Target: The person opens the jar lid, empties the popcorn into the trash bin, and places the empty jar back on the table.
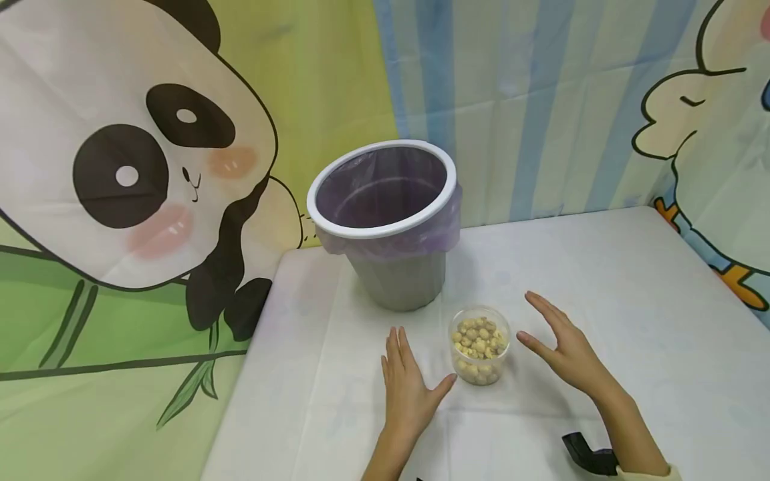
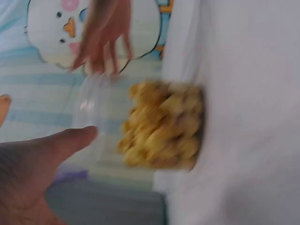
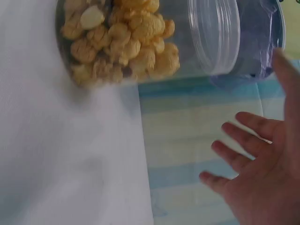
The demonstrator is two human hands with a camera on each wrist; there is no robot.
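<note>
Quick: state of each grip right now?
Left grip: open, holding nothing, near the clear tub.
Right grip: open, holding nothing, on the tub's other side.

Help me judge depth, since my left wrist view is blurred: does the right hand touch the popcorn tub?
Observer: No; the head view shows a gap between the right hand and the popcorn tub.
Operator: What is the grey shape at my lower edge?
Observer: A bin; the head view shows its round white rim.
Operator: Of the left hand I see mostly the thumb. How do its fingers lie?
Observer: In the head view, those fingers are straight and point toward the bin.
</note>
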